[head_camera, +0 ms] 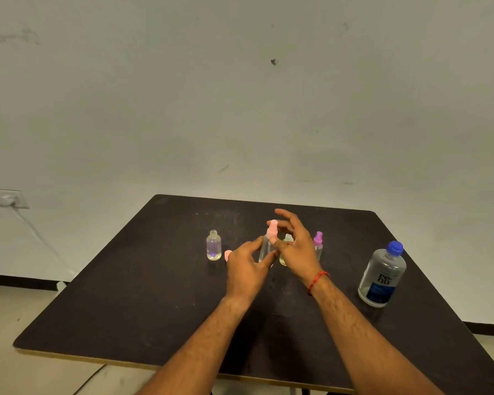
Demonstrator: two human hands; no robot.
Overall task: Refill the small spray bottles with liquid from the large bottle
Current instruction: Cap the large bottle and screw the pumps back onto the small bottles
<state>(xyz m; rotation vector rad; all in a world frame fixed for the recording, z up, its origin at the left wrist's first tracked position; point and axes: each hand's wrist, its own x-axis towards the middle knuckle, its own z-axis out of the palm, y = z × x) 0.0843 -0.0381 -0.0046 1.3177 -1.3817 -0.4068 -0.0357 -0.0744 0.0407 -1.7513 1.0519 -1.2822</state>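
Your left hand (247, 266) pinches the pink-capped spray bottle (267, 246) mid-tabletop (126, 309), right hand (293, 246) fingers spread at its pump; a hard twist could knock the crowded green bottle (285, 252), large bottle (382, 275) standing well apart at right

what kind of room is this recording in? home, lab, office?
Hard to say for sure; likely a bare workroom or office corner, not a lived-in home. Cues: a plain dark table pushed against a scuffed, undecorated white wall, and a wall socket with a loose cable.
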